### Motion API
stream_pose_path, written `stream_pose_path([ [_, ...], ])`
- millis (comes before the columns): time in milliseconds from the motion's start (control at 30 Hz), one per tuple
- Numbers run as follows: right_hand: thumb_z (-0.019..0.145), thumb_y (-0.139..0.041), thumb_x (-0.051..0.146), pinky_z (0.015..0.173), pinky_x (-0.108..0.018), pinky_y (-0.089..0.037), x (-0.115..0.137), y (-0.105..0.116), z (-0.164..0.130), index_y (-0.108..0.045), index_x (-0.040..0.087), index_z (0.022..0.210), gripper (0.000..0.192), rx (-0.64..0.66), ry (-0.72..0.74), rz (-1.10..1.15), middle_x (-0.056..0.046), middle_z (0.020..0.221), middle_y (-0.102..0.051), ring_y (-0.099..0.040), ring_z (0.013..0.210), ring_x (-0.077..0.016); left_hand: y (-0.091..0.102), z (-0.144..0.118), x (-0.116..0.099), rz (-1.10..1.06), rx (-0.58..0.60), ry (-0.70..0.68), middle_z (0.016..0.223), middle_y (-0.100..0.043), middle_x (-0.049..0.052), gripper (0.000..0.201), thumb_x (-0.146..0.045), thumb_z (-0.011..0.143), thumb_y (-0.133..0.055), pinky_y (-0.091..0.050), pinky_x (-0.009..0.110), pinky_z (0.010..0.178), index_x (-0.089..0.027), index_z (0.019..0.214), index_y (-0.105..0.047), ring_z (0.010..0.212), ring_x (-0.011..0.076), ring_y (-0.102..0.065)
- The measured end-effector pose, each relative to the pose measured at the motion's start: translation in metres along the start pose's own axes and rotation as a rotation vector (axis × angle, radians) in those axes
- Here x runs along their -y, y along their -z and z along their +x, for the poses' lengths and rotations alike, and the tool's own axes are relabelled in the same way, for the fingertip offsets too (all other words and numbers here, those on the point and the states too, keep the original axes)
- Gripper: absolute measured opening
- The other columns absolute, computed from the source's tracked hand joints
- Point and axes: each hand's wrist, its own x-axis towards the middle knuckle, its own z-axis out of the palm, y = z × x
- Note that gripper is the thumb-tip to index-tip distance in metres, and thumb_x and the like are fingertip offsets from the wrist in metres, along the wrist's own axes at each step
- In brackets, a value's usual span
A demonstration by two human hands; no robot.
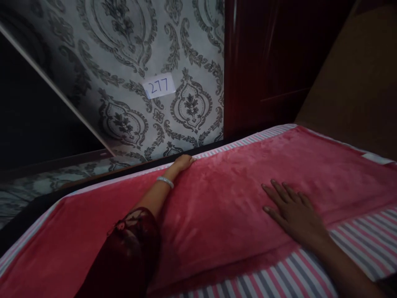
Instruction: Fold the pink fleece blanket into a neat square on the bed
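Note:
A red plush blanket (217, 207) lies spread over a sheet with pink, grey and white stripes (279, 277). My left hand (185, 161), with a pale bangle (165, 181) on its wrist, reaches to the blanket's far edge beside the wall. Its fingers are closed on that edge, their tips partly hidden. On the right, my right hand (293, 211) rests flat on the blanket with fingers spread, holding nothing. Faint smoothing marks and a few creases show in the plush between the hands.
Behind the bed is a grey damask-patterned wall (192, 103) bearing a paper label (159, 85) that reads 277. A dark red glossy panel (263, 62) stands right of it. A dark slanted panel (40, 103) is at the left.

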Motion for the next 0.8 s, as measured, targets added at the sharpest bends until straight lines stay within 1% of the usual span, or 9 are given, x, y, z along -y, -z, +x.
stream_pose_path([
  [133,0.096,-0.031,0.059,0.106,-0.060,-0.039,0.000,0.001,0.000,-0.049,0.027,0.148,0.064,-0.020,0.007,-0.023,-0.010,0.158,-0.040,-0.038,0.141,-0.0389,-0.021,-0.013,0.003,0.033,-0.142,0.061,0.119,-0.071,0.018,0.047,-0.042,0.103,-0.032,-0.045,0.034,0.097,-0.015,0.118,-0.067,0.116,0.0270,-0.064],
  [200,0.096,-0.029,0.059,0.106,-0.059,-0.040,0.000,0.002,-0.001,-0.049,0.027,0.148,0.064,-0.018,0.010,-0.034,-0.009,0.158,-0.040,-0.039,0.141,-0.0385,-0.023,-0.011,0.002,0.022,-0.147,0.055,0.119,-0.071,0.017,0.047,-0.044,0.103,-0.032,-0.045,0.034,0.098,-0.017,0.119,-0.067,0.117,0.0266,-0.064],
  [267,0.096,-0.028,0.058,0.106,-0.059,-0.040,0.000,0.002,-0.001,-0.049,0.025,0.148,0.065,-0.013,0.021,-0.038,-0.010,0.158,-0.040,-0.039,0.141,-0.0379,-0.017,-0.007,0.007,0.002,-0.119,0.035,0.121,-0.071,0.014,0.048,-0.046,0.103,-0.032,-0.045,0.031,0.096,-0.018,0.115,-0.069,0.117,0.0251,-0.064],
  [333,0.097,-0.027,0.057,0.106,-0.058,-0.040,-0.001,0.002,-0.003,-0.048,0.025,0.149,0.065,-0.011,0.029,-0.035,-0.010,0.159,-0.039,-0.038,0.142,-0.0375,-0.008,-0.007,0.021,-0.015,-0.069,0.023,0.119,-0.072,0.012,0.051,-0.048,0.103,-0.032,-0.046,0.028,0.090,-0.018,0.109,-0.073,0.112,0.0234,-0.066],
  [433,0.096,-0.026,0.059,0.106,-0.059,-0.039,-0.004,0.001,-0.004,-0.045,0.027,0.150,0.066,-0.004,0.029,-0.025,-0.008,0.160,-0.038,-0.037,0.142,-0.0376,0.002,-0.019,0.055,-0.016,-0.009,0.048,0.111,-0.075,0.011,0.050,-0.049,0.101,-0.038,-0.047,0.025,0.084,-0.016,0.101,-0.076,0.103,0.0216,-0.069],
  [533,0.095,-0.024,0.060,0.105,-0.060,-0.040,-0.006,0.001,-0.005,-0.043,0.026,0.151,0.069,0.012,0.034,-0.015,-0.009,0.159,-0.038,-0.038,0.142,-0.0383,-0.001,-0.043,0.086,0.014,-0.039,0.116,0.112,-0.074,0.013,0.050,-0.048,0.101,-0.038,-0.047,0.026,0.088,-0.015,0.102,-0.076,0.106,0.0232,-0.068],
  [600,0.096,-0.021,0.058,0.105,-0.060,-0.040,-0.006,0.001,-0.005,-0.043,0.024,0.152,0.069,0.025,0.037,-0.021,-0.011,0.159,-0.037,-0.037,0.142,-0.0385,-0.008,-0.057,0.096,0.036,-0.094,0.171,0.117,-0.072,0.016,0.052,-0.047,0.103,-0.034,-0.046,0.029,0.093,-0.014,0.110,-0.073,0.113,0.0259,-0.066],
  [700,0.096,-0.022,0.055,0.105,-0.061,-0.039,-0.006,0.003,-0.006,-0.042,0.023,0.152,0.068,0.029,0.042,-0.039,-0.012,0.160,-0.037,-0.037,0.141,-0.0391,-0.019,-0.065,0.096,0.045,-0.155,0.228,0.121,-0.070,0.019,0.053,-0.046,0.103,-0.030,-0.045,0.033,0.098,-0.014,0.118,-0.070,0.119,0.0284,-0.063],
  [800,0.096,-0.024,0.055,0.103,-0.061,-0.041,-0.005,0.002,-0.005,-0.041,0.024,0.152,0.067,0.023,0.046,-0.046,-0.012,0.159,-0.038,-0.039,0.140,-0.0394,-0.020,-0.064,0.091,0.025,-0.157,0.240,0.123,-0.070,0.018,0.055,-0.048,0.103,-0.030,-0.044,0.032,0.099,-0.014,0.115,-0.071,0.120,0.0273,-0.063],
])
